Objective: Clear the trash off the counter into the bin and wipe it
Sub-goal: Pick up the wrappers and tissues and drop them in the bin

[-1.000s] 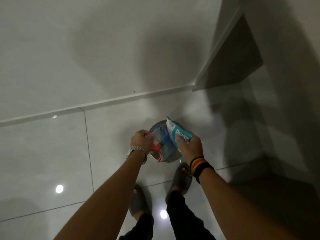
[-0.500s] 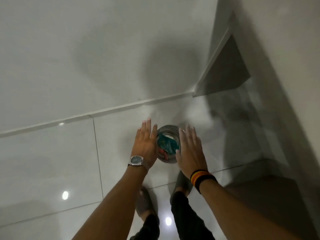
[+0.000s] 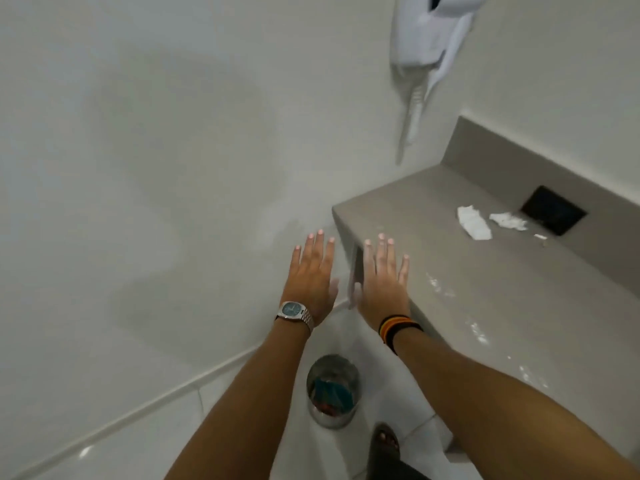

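Observation:
A small round metal bin (image 3: 332, 389) stands on the floor below my arms, with teal and red wrappers inside. My left hand (image 3: 311, 275) is raised, flat and empty, fingers spread, beside the wall. Level with the corner of the grey counter (image 3: 485, 292), my right hand (image 3: 382, 282) is also flat and empty. Two crumpled white tissues (image 3: 473, 223) (image 3: 508, 220) and a small scrap (image 3: 540, 237) lie at the counter's far end. Wet patches (image 3: 478, 332) glisten along the counter's near part.
A white wall-mounted hair dryer (image 3: 433, 32) hangs above the counter's far left end. A black rectangular panel (image 3: 553, 215) sits in the counter's back ledge. My sandalled foot (image 3: 386, 445) stands next to the bin on the glossy tiled floor.
Both hands let the wrappers fall into the bin, opened and rose from it. My view lifted from the floor to the counter, bringing the tissues and hair dryer into sight.

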`<state>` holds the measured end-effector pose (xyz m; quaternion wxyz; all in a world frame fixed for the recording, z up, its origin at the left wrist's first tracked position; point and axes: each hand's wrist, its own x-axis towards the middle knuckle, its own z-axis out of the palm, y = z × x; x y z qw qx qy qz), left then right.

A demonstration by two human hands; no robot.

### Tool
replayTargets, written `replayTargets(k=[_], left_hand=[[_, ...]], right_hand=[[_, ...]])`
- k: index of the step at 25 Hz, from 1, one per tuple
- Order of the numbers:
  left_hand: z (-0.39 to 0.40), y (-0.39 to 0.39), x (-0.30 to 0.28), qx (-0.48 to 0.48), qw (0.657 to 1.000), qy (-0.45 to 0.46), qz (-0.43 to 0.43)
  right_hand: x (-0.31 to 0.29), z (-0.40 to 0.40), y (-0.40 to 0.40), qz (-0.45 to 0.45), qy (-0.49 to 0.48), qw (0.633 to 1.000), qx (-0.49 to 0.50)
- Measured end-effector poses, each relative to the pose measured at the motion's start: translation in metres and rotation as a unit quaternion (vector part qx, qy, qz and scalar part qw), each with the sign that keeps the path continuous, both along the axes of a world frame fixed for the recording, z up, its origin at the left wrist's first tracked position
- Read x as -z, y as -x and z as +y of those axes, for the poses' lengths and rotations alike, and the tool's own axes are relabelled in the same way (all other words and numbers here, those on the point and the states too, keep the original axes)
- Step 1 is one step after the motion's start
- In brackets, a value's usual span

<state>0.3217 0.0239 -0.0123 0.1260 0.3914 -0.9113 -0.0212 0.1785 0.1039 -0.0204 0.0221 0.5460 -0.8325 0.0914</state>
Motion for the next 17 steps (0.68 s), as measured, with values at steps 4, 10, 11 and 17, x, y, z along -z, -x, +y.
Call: replayTargets(k=[4, 10, 11, 17], left_hand=[[-0.016, 0.056, -0.023, 0.058, 0.998, 0.01, 0.026], [-0.035, 0.199, -0.013, 0.159, 0.987, -0.034, -0.006], [-0.04, 0.226, -0.009, 0.17, 0.984, -0.043, -0.012], [-0.058, 0.377, 0.01, 0.197, 0.973, -0.114, -0.049]], right_hand=[[-0.026, 0.002, 0.058, -0.007, 0.004, 0.999, 0.047], [-0.023, 0.008, 0.206, -0.044, 0.037, 0.986, 0.159], [-0.019, 0.005, 0.233, -0.05, 0.044, 0.982, 0.176], [0.015, -0.023, 0.379, -0.11, -0.013, 0.959, 0.261]])
